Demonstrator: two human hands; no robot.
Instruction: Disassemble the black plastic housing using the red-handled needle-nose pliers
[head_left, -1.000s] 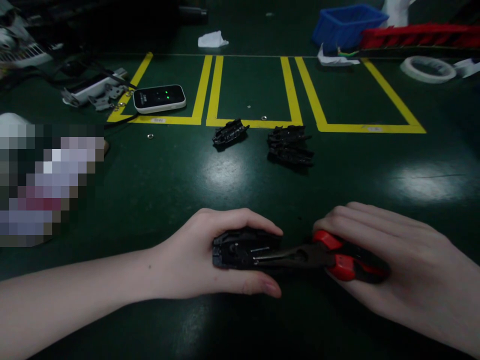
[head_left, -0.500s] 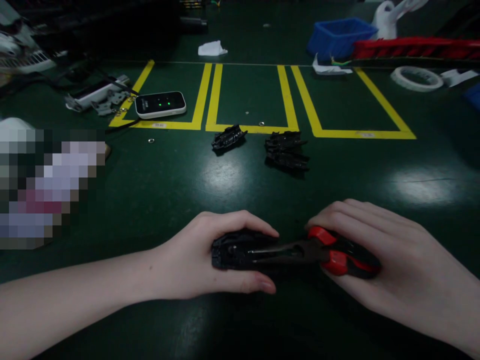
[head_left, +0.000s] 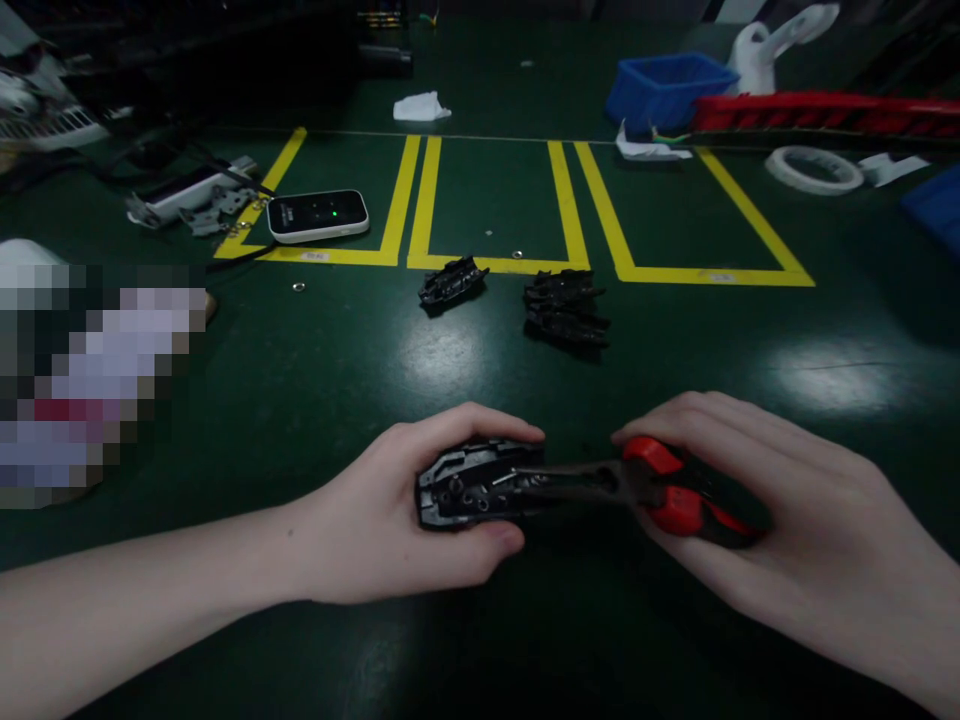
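My left hand (head_left: 420,510) grips a black molded plastic shell (head_left: 469,485) between thumb and fingers, its hollow inside with small round posts facing up. In my right hand (head_left: 780,510) is a pair of long-nose pliers (head_left: 671,485) with red and black handles. The dark jaws reach left into the right end of the shell; a thin shiny strip shows near their tip. Whether the jaws pinch anything, I cannot tell. Farther up the table lie a single similar black shell (head_left: 452,285) and two more black shells (head_left: 566,305) close together.
Yellow tape outlines (head_left: 491,264) mark the green table (head_left: 337,370). A small black-and-white device (head_left: 319,216) with a green light sits at the left. Toward the back right are a blue bin (head_left: 667,90), a red strip (head_left: 810,115) and a tape roll (head_left: 814,170). Small metal rings (head_left: 298,287) lie about.
The shell has tilted so that more of its inside shows, and the plier jaws have drawn slightly right relative to it. The whole view has shifted a little.
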